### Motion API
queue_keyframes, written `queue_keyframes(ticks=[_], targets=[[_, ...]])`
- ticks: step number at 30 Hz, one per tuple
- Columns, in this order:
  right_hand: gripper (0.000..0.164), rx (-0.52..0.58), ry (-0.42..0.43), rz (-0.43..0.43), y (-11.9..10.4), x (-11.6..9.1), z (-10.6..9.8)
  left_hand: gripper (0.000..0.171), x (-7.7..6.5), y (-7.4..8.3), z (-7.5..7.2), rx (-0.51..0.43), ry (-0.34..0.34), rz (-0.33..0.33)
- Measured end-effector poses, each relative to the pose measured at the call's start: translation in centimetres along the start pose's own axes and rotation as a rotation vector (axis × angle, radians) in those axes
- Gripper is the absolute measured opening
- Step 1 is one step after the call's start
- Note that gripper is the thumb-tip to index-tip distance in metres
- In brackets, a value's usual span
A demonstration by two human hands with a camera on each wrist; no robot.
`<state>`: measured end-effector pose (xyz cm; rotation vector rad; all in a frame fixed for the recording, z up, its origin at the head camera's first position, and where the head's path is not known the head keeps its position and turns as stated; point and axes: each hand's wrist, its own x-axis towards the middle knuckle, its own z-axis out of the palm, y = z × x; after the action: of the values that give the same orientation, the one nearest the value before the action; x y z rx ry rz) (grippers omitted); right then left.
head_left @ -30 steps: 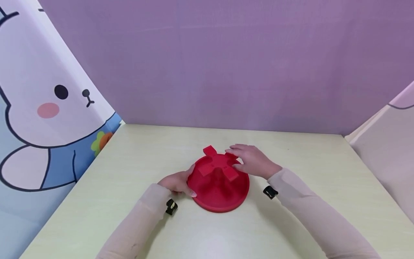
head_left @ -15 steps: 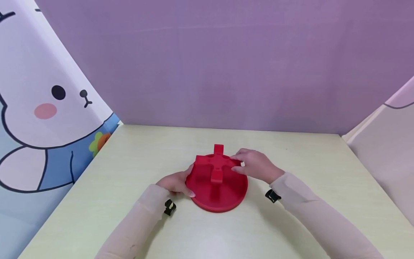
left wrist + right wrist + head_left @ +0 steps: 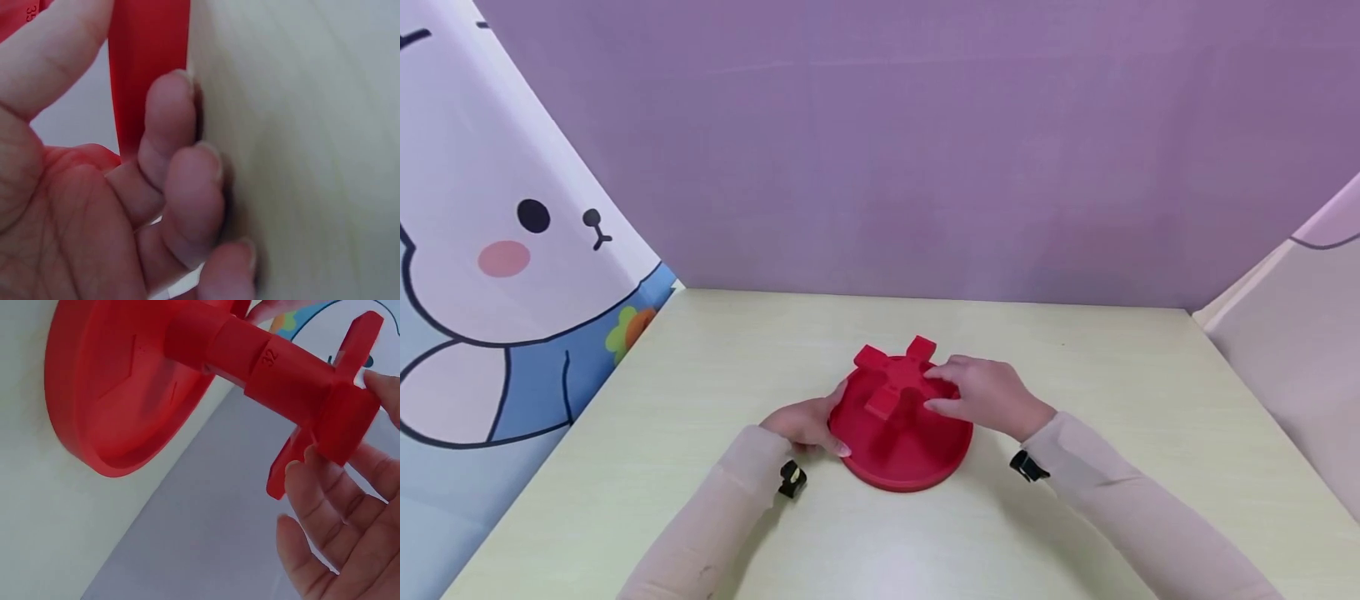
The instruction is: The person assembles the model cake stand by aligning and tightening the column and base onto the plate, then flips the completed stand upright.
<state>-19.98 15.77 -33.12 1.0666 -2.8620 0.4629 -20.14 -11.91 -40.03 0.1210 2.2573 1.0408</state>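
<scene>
A red round base (image 3: 902, 462) with a raised rim lies on the table. From its middle rises a red post (image 3: 290, 381) marked 32, topped by a cross-shaped head (image 3: 898, 375) with blocky arms. My left hand (image 3: 805, 422) grips the base's left edge, thumb over the rim; in the left wrist view its curled fingers (image 3: 187, 206) lie between the base's side and the tabletop. My right hand (image 3: 992, 393) holds one arm of the head between thumb and fingers, hiding that arm in the head view. In the right wrist view the fingers (image 3: 315, 506) curl behind it.
The pale wooden table (image 3: 737, 350) ends at a purple cloth backdrop (image 3: 925, 167). A cartoon-printed sheet (image 3: 535, 317) hangs on the left, and another pale sheet (image 3: 1300, 350) on the right. Black clips (image 3: 1028, 467) sit at both cuffs.
The cross-shaped head has turned clockwise, seen from above, above the base. My right hand has come slightly nearer my body around it, while my left hand stays at the rim.
</scene>
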Motion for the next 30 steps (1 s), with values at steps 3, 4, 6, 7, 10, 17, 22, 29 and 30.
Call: queue_keyframes(ticks=[3,4,6,7,10,17,22,29,30], targets=[[0.035,0.031,0.047,-0.010,0.2,0.1,-0.4,0.115,-0.1,0.0,0.0,-0.006,0.000,0.005],[0.033,0.048,0.067,-0.014,0.3,0.1,-0.5,0.115,-0.1,0.0,0.0,-0.004,-0.001,0.008],[0.032,0.082,0.098,-0.019,0.7,0.2,-0.7,0.115,-0.2,0.1,0.1,-0.007,-0.002,0.016],[0.033,0.099,0.108,-0.020,0.9,0.3,-0.8,0.115,-0.3,0.1,0.1,-0.009,-0.003,0.020],[0.038,0.164,0.100,-0.012,1.5,0.4,-0.7,0.116,-0.4,0.2,0.2,-0.013,-0.005,0.026],[0.047,0.304,0.033,0.035,2.6,1.3,-0.4,0.113,-0.3,0.3,0.0,0.002,0.009,0.009],[0.049,0.270,-0.033,0.032,2.6,2.4,-0.4,0.112,0.1,0.0,-0.2,0.002,-0.007,0.021],[0.043,0.140,-0.075,-0.104,1.6,4.0,-0.2,0.112,0.2,-0.5,-0.6,-0.085,-0.061,0.085],[0.043,0.117,-0.076,-0.118,1.5,4.1,-0.2,0.112,0.2,-0.6,-0.7,-0.095,-0.070,0.090]])
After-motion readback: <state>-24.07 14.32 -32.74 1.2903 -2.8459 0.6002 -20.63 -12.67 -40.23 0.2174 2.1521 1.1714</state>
